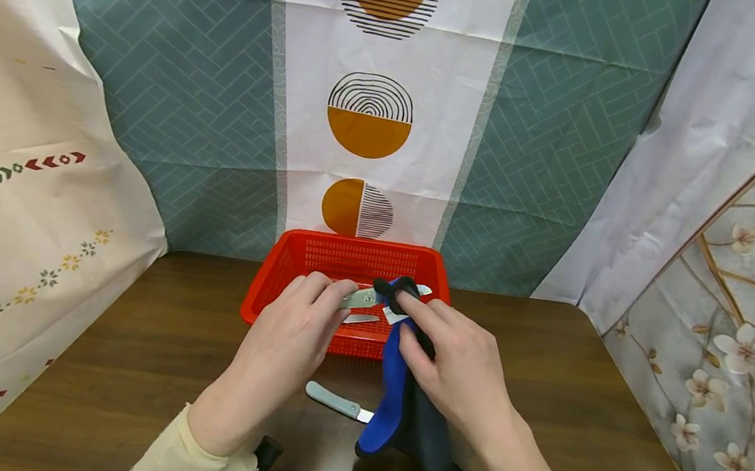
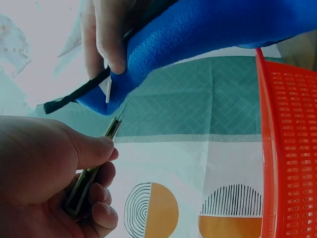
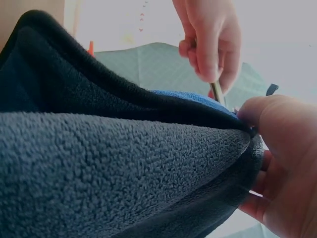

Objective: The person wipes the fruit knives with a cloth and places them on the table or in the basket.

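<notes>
My left hand (image 1: pixel 295 328) grips a folding knife (image 1: pixel 361 298) by its pale green handle, above the front of the red basket. In the left wrist view, the thumb lies along the handle and its thin blade (image 2: pixel 124 110) points at the cloth's edge. My right hand (image 1: pixel 464 360) pinches a two-sided towel (image 1: pixel 393 387), bright blue on one face and dark grey on the other, with black edging. The towel hangs down toward the table from the fingers. A small white tag (image 2: pixel 107 85) shows at its corner, close to the knife.
A red plastic basket (image 1: pixel 266 277) stands at the table's back edge, with knives (image 1: pixel 362 318) inside. Another folding knife (image 1: pixel 332 399) with a grey-green handle lies unfolded on the brown wooden table (image 1: pixel 156 365), its blade partly behind the towel. Patterned curtains (image 1: pixel 190 87) hang behind and at both sides.
</notes>
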